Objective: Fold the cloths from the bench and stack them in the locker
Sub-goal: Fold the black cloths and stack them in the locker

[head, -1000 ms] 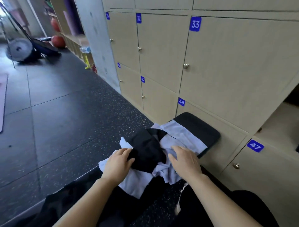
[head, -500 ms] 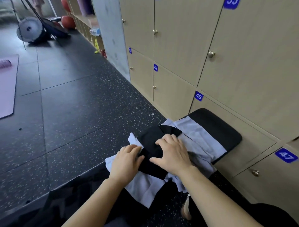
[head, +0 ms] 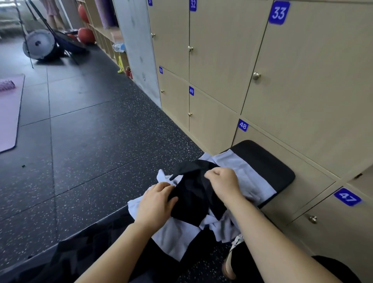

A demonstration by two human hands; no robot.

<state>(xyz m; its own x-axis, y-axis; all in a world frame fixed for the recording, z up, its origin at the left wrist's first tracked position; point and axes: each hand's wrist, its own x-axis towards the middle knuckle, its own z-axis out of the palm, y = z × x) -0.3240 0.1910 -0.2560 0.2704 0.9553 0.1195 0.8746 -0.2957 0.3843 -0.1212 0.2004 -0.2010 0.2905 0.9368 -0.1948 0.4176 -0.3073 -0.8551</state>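
Mostly buried under cloths: worktop (head: 268,161), near end out of sight. Curled away into black cloth (head: 191,204): fingertips of right hand (head: 222,181). Covered by that cloth and by left hand (head: 155,202): middle of pale cloths (head: 242,171); number of pieces not countable. Cut by left edge: pink mat (head: 8,113). Cut by top edge: distant person (head: 53,14), legs only; far door label (head: 150,2), unreadable. Half behind right forearm: shoe (head: 229,262).
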